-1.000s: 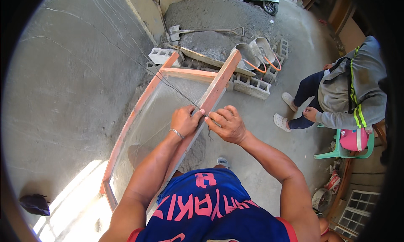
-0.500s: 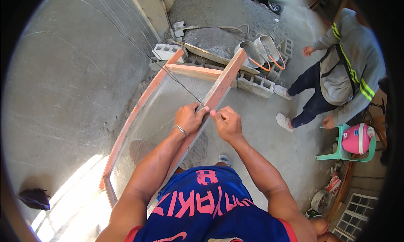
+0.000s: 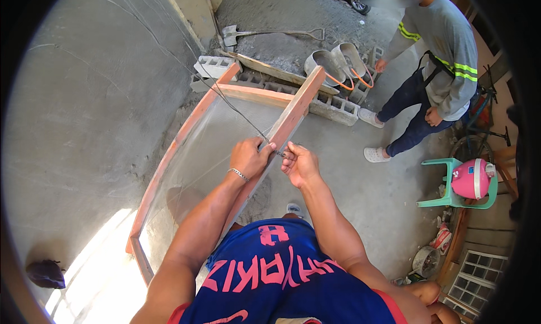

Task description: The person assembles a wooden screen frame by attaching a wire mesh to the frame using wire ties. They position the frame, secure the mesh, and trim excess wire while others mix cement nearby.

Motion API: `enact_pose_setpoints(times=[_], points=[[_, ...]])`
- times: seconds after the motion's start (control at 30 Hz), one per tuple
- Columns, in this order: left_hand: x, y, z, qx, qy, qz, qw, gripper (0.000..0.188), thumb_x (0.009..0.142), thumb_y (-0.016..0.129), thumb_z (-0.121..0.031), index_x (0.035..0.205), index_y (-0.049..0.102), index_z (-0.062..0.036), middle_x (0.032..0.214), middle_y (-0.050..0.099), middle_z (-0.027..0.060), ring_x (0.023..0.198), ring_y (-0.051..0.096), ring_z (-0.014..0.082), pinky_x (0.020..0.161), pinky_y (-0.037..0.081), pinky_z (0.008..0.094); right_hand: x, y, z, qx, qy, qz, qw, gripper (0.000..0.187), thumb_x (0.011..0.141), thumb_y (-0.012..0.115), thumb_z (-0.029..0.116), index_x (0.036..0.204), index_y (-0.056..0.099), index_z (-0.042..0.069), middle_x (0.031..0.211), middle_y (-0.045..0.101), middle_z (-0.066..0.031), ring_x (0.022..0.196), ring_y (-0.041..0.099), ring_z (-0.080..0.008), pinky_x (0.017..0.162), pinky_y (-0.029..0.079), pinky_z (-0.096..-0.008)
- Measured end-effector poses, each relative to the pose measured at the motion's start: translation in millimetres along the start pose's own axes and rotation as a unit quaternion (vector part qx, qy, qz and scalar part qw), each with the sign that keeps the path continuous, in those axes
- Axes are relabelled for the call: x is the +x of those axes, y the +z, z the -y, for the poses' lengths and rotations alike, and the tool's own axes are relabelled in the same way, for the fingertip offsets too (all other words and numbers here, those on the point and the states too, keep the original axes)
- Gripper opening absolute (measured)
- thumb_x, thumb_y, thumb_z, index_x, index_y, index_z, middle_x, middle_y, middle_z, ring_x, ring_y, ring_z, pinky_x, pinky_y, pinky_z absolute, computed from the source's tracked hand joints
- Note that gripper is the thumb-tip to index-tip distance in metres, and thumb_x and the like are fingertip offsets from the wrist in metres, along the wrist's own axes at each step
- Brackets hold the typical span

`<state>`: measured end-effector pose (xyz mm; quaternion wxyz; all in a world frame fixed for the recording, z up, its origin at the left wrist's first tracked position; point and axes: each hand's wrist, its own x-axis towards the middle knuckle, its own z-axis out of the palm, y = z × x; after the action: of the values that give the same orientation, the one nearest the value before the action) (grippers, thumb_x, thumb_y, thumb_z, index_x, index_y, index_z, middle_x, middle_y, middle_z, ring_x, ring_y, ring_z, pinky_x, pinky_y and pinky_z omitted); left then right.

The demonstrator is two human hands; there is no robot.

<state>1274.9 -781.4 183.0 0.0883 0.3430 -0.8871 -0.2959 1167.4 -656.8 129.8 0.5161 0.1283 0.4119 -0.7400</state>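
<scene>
A long wooden frame [image 3: 304, 93] with fine mesh [image 3: 239, 112] stretched inside it stands tilted in front of me. Dark wire [image 3: 242, 115] runs down from the upper left to the frame's right-hand beam. My left hand [image 3: 249, 159], with a chain bracelet on its wrist, grips that beam, its thumb pressed on top where the wire arrives. On the beam's other side, my right hand [image 3: 300, 165] is closed, pinching the wire's short end between thumb and fingers. How the wire passes around the beam is partly hidden by my fingers.
Concrete blocks [image 3: 338, 110], a plank [image 3: 282, 73] and two cut-open containers [image 3: 324, 62] lie beyond the frame. A shovel [image 3: 270, 34] rests by a sand heap [image 3: 270, 11]. A person [image 3: 434, 70] stands right, near a green chair [image 3: 451, 183] bearing a pink cooler [image 3: 470, 178].
My right hand has turned, its fingers now curled upward around the wire's end. The left hand keeps its hold. The other person has shifted left and lowered an arm.
</scene>
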Motion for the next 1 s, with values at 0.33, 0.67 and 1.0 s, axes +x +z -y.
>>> enact_pose_setpoints(times=[0.33, 0.67, 1.0], points=[[0.6, 8.5, 7.4, -0.021, 0.032, -0.018, 0.999, 0.042, 0.089, 0.068, -0.040, 0.082, 0.069, 0.0011, 0.073, 0.064, 0.0242, 0.068, 0.063, 0.0408, 0.065, 0.048, 0.0469, -30.4, -20.3, 10.7, -0.648, -0.645, -0.014, 0.405, 0.049, 0.076, 0.079, 0.028, 0.117, 0.066, 0.004, 0.118, 0.063, -0.0140, 0.115, 0.059, -0.0300, 0.095, 0.046, -0.0450], [-3.4, -5.4, -2.8, 0.014, 0.028, -0.016, 0.999, 0.042, 0.088, 0.068, -0.039, 0.081, 0.069, 0.0014, 0.075, 0.066, 0.0255, 0.073, 0.065, 0.0444, 0.068, 0.050, 0.0485, -16.5, -16.7, 13.0, -0.636, -0.629, 0.012, 0.447, 0.038, 0.082, 0.075, 0.032, 0.101, 0.068, 0.000, 0.103, 0.069, -0.0151, 0.098, 0.066, -0.0332, 0.080, 0.052, -0.0424], [-4.7, 2.8, 8.2, 0.005, 0.013, -0.042, 0.999, 0.047, 0.089, 0.064, -0.049, 0.082, 0.070, -0.0030, 0.083, 0.068, 0.0247, 0.079, 0.066, 0.0439, 0.072, 0.051, 0.0504, -0.6, -6.3, -31.8, -0.469, -0.307, 0.006, 0.828, 0.048, 0.103, 0.054, 0.039, 0.077, 0.066, 0.000, 0.067, 0.063, -0.0106, 0.059, 0.058, -0.0235, 0.059, 0.046, -0.0419]])
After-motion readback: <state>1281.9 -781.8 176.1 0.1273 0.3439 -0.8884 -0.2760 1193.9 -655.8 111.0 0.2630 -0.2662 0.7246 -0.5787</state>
